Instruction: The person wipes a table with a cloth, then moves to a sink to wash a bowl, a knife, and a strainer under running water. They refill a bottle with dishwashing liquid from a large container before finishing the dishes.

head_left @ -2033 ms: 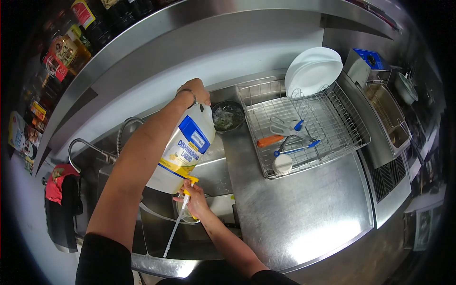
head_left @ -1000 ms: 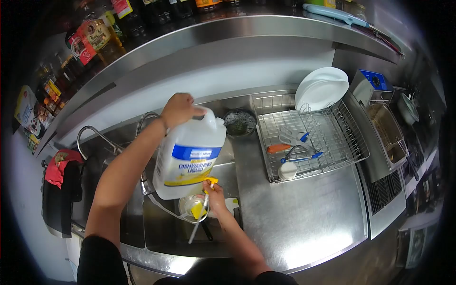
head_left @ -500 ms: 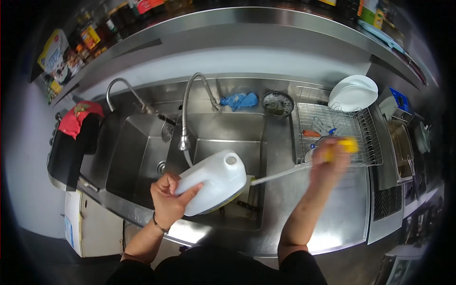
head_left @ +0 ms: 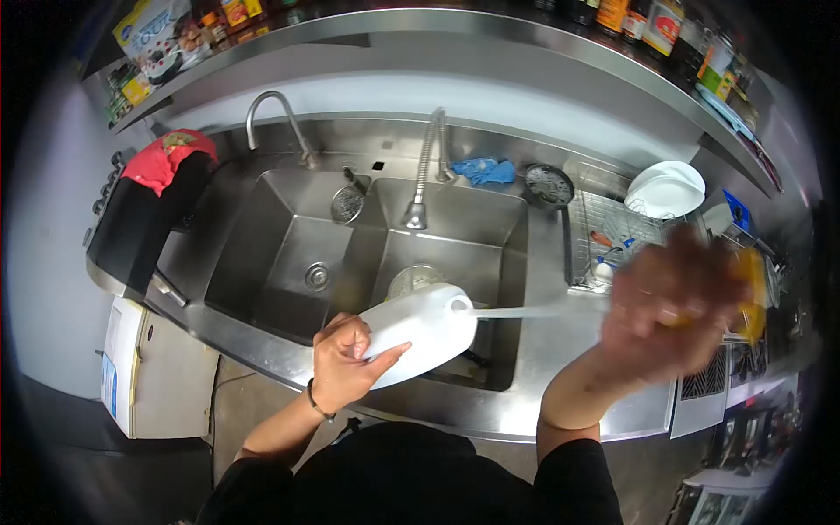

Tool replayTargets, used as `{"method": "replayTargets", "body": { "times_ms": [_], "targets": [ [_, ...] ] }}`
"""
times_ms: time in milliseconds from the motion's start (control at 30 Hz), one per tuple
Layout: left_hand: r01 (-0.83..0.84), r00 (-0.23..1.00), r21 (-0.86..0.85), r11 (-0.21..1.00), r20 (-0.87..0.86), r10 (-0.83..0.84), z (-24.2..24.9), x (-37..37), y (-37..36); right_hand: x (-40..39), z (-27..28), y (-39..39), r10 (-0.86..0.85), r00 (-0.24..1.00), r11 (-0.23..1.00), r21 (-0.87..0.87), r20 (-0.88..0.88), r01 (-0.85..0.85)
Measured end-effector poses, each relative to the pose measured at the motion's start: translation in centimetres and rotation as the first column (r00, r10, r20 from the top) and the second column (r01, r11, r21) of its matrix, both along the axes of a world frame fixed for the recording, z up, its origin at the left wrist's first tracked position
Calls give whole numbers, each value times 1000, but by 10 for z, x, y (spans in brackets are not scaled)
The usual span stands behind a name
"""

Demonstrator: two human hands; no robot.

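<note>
My left hand [head_left: 346, 360] grips the handle of a white plastic jug [head_left: 416, 337], tilted over the front of the right sink basin. Its round mouth faces right. From the mouth a pale tube [head_left: 542, 311] stretches right toward my right hand [head_left: 674, 306], which is raised and blurred by motion. A yellow object [head_left: 751, 296], also blurred, shows at the fingers of my right hand. Whether the tube joins the yellow object is hidden behind the hand.
Behind the double sink [head_left: 319, 249] stand two faucets, the sprayer [head_left: 415, 214] hanging over the right basin. A blue cloth [head_left: 483, 171], a dark pan [head_left: 549, 185] and a dish rack [head_left: 612, 219] with white plates [head_left: 667, 190] lie right. Red cloth [head_left: 168, 157] at left.
My right hand has moved right and closer to the camera with the yellow object. The tube now reaches the jug's mouth. The view has shifted, and my left hand still grips the jug.
</note>
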State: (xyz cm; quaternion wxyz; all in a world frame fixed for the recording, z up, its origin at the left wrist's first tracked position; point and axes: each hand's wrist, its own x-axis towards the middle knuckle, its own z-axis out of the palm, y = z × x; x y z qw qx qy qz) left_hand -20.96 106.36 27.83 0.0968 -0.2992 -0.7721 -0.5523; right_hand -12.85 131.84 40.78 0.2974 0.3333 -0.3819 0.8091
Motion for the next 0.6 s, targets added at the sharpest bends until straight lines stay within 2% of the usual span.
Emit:
{"method": "replayTargets", "body": {
  "times_ms": [33, 67, 100, 133, 167, 200, 233, 300, 333, 400, 433, 500, 533, 567, 600],
  "targets": [
    [-14, 1000, -3, 1000, -2, 14, 0, -3, -9, -10, -22, -15, -46, 990, 997, -59, 137, 55],
    [24, 998, -3, 1000, -51, -24, 0, -7, -19, -28, -30, -37, 4, 985, 993, -119, 173, 17],
    [55, 993, -7, 998, -105, -56, 0, -11, -31, -47, -44, -57, -251, 952, 958, 187, 176, 218],
    [44, 994, 25, 999, -105, -41, 0, -16, -40, -67, -63, -73, -358, 919, 887, 368, 167, 279],
    [21, 996, 33, 999, -88, -18, 3, -19, -52, -80, -89, -92, -390, 869, 865, 445, 305, 232],
    [-2, 998, 50, 999, -55, 4, 4, -23, -62, -88, -97, -103, -479, 812, 719, 680, 334, 144],
    [-22, 1000, 68, 997, -20, 23, 4, -27, -72, -99, -110, -122, -318, 890, 866, 483, 325, 133],
    [-57, 998, 85, 995, 40, 53, 5, -36, -93, -110, -117, -145, -317, 877, 811, 582, 362, 53],
    [-54, 998, 75, 996, -21, 56, 6, -42, -102, -121, -120, -150, -299, 887, 812, 582, 352, 43],
    [-92, 995, 82, 992, -15, 94, -1, -54, -125, -141, -129, -163, -92, 839, 849, 483, 536, -215],
    [-112, 994, 89, 990, -3, 113, -4, -62, -136, -153, -138, -177, -88, 842, 846, 486, 533, -220],
    [-172, 984, 101, 980, 58, 166, -6, -76, -153, -175, -160, -207, -215, 863, 860, 507, 458, -54],
    [-235, 972, 64, 970, 0, 235, -5, -84, -162, -182, -167, -228, -403, 814, 818, 563, 419, 115],
    [-297, 953, 26, 954, -58, 298, -6, -91, -170, -182, -162, -249, -548, 655, 765, 629, 520, 141],
    [-322, 941, 11, 947, -110, 321, -8, -98, -178, -186, -165, -266, -602, 610, 736, 654, 515, 174]
  ]
}}
